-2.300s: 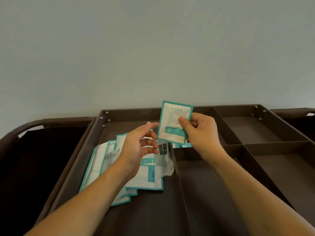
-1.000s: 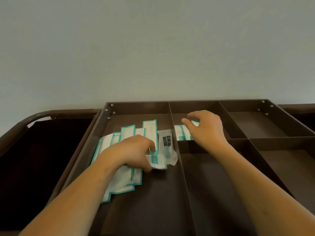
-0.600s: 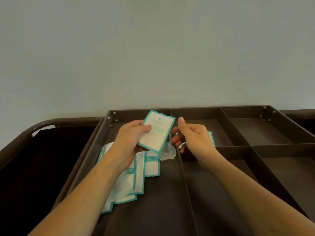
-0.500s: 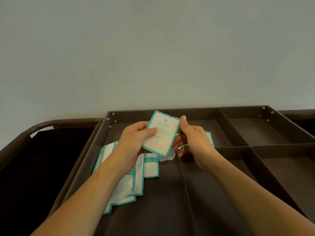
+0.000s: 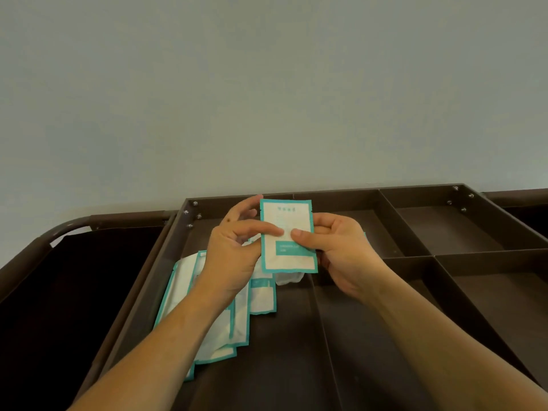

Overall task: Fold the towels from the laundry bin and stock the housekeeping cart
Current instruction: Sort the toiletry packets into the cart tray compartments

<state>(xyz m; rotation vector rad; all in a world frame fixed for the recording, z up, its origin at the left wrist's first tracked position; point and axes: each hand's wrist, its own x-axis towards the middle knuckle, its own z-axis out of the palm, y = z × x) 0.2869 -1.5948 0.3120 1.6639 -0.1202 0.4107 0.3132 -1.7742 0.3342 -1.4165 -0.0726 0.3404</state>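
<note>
Both my hands now grip one teal-edged sachet — my left hand pinches its left edge, my right hand its right, thumbs on the face. Half a second ago the left hand alone held it, tilted; now it stands upright above the cart tray's centre divider. I judge it is being passed rightward for the compartment right of that divider. The loose sachet pile lies left of the divider, partly under my left forearm. The sachet's print is too small to read, and no towels or bin show.
</note>
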